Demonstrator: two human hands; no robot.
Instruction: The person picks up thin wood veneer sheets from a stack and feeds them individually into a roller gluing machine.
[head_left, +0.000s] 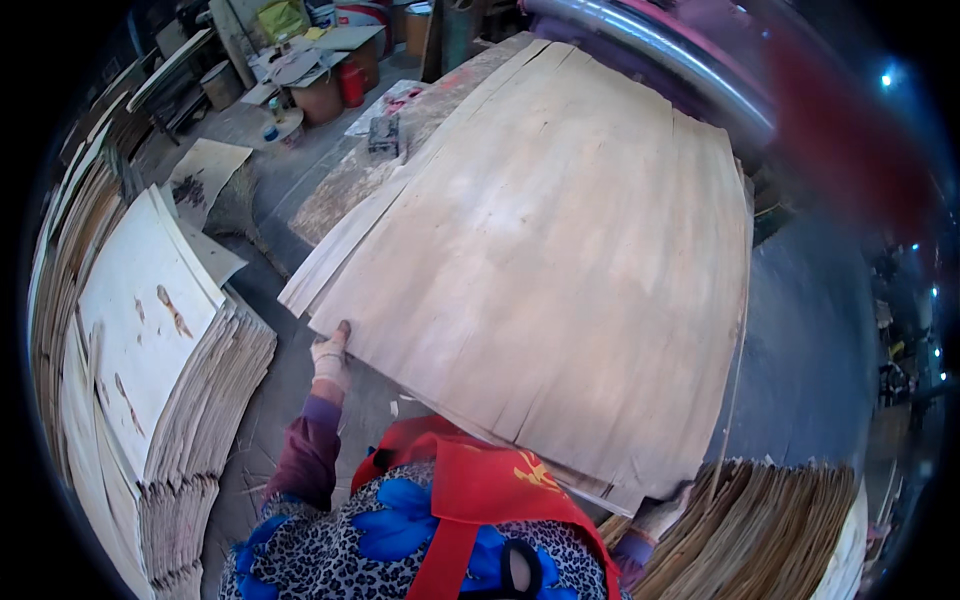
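at the lower edge sits the person's leopard-print garment (350, 560) with blue flower shapes, and over it a red cloth (468, 500). just to its right, the right hand (660, 515), in a pale covering, is at the near right corner of a large pale wood sheet (540, 250); its fingers are mostly hidden there, so i cannot tell whether that grip is apart or together. beside and below this hand stands a pile of brown sheets (750, 530), edges up.

the left hand (331, 357), in a pale covering below a purple sleeve (308, 450), has its grip clamped on the near left corner of the sheet, thumb on top, the other fingers partly out of sight. the sheet stretches from both hands away to the far end, with cracks along its grain, and another edge shows under its left side.

left of the left hand, well apart, is a tall stack of pale sheets (205, 400), its top one marked with brown patches. farther on, a worn desk (335, 195) lies under the sheet's left side, a small dark block (383, 135) on it. a broom (236, 205) lies left of that. beyond the sheet's far edge runs a shiny metal roller (665, 50); at the far left stands a red cylinder (351, 83).
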